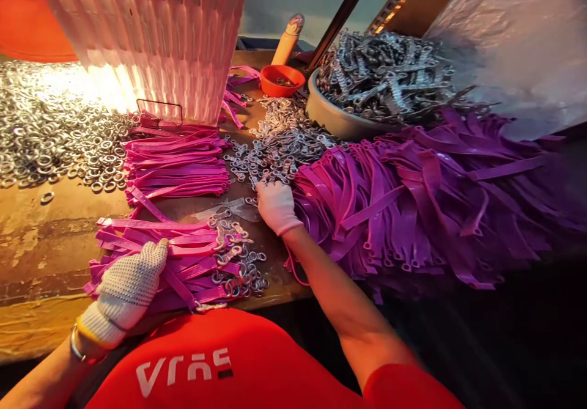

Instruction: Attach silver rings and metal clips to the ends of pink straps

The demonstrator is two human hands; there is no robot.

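Note:
My left hand, in a white dotted glove, is closed over a heap of pink straps near the table's front edge. A strap runs out from beneath its fingers, which appear to grip it. Metal snap hooks hang at the right ends of these straps. At the near edge of a pile of loose snap hooks, my right hand, in a white glove, reaches in with its fingers curled. Its fingertips are hidden against the hooks, so what they hold does not show.
Metal rings cover the left of the table. A pink strap bundle lies before a ribbed translucent panel. Behind are a red bowl and a basin of metal hooks. Purple straps spread right.

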